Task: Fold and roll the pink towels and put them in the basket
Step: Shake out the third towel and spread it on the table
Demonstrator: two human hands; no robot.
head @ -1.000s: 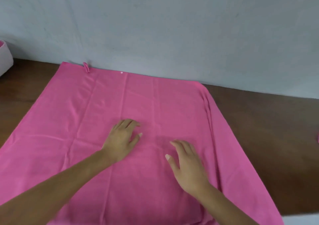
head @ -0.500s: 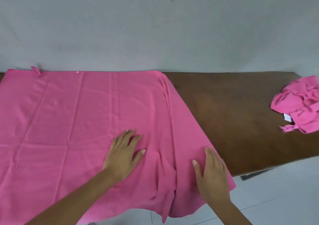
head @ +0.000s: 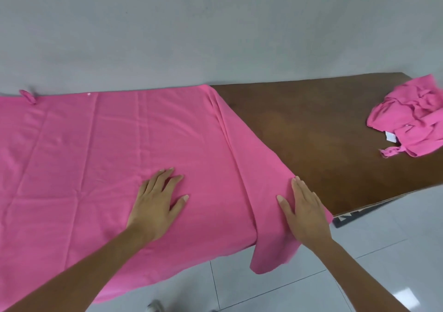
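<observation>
Left hand (head: 157, 202) spread flat on pink towel (head: 96, 163); right hand (head: 303, 210) flat, fingers together, at towel's right edge.

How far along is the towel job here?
Done: one towel is spread out on the table, not yet folded. In hand: left hand and right hand press flat on it. Left: folding and rolling it, then the crumpled towel at the table's right end; no basket is in view.

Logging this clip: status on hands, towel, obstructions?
No grip: left hand and right hand press flat on large pink cloth towel. Towel spread unfolded on brown wooden table. Far right, crumpled pink towel, clear of work.
</observation>
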